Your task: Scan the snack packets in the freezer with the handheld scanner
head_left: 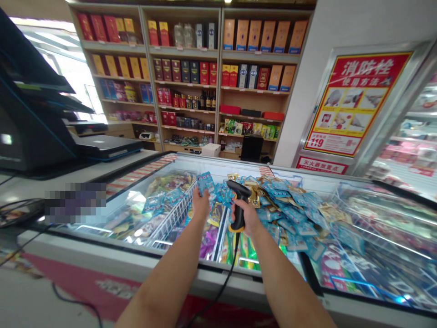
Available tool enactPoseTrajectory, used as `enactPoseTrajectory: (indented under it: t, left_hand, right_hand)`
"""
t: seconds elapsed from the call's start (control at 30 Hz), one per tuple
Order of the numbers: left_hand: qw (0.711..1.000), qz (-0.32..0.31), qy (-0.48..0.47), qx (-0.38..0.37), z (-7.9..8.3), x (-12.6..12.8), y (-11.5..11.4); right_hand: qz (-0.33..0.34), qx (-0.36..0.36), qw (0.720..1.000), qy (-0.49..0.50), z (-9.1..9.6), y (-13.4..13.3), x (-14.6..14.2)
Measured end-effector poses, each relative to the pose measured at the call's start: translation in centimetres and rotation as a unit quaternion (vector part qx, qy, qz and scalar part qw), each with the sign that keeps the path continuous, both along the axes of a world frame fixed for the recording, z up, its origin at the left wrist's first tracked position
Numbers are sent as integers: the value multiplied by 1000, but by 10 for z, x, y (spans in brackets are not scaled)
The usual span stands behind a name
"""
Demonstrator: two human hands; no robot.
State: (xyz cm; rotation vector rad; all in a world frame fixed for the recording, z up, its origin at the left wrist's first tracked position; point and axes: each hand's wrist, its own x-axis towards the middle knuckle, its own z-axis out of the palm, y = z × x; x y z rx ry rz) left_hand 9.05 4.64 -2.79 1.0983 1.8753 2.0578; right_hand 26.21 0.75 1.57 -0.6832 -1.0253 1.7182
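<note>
My left hand (pixel 200 203) is closed on a small blue packet (pixel 205 182), held up over the glass lid of a chest freezer (pixel 218 269). My right hand (pixel 246 217) grips the orange handle of a black barcode scanner (pixel 238 196), whose head points left toward the packet. The scanner's black cable hangs down between my forearms. A heap of blue and gold packets (pixel 290 209) lies on the freezer lid just right of my hands.
A black till screen and printer (pixel 37 132) stand on the counter at left, with cables trailing. Shelves of boxed bottles (pixel 205 68) fill the back wall. A red fire-hose poster (pixel 355 102) hangs at right beside a glass-door fridge (pixel 413 136).
</note>
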Motion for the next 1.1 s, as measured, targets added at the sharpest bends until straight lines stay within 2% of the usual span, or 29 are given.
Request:
enactPoseTrajectory:
  t: [0.2,0.37,0.53,0.67,0.73,0.87,1.1]
  left_hand:
    - [997,67,19,-37,6,-18,-7]
    - [994,100,19,-24,10,-22,-11]
    - [985,152,76,-31,18,-22,-21]
    - [972,163,155,-63,22,-25,-30]
    - [960,146,230,-69,22,-26,-32]
    - [914,53,399,-45,19,-23,-30]
    - [879,-14,474,48,18,-15,-22]
  right_hand:
    - [-4,4,1000,3,2,-2,0]
    - [-1,3,1000,8,1,-2,0]
    - [2,-5,1000,-6,1,0,1]
    - [3,-4,1000,-7,1,1,1]
    - [4,-4,1000,-2,0,1,0]
    - [7,-1,1000,7,-2,2,-1]
    - [10,4,1000,5,-3,3,-2]
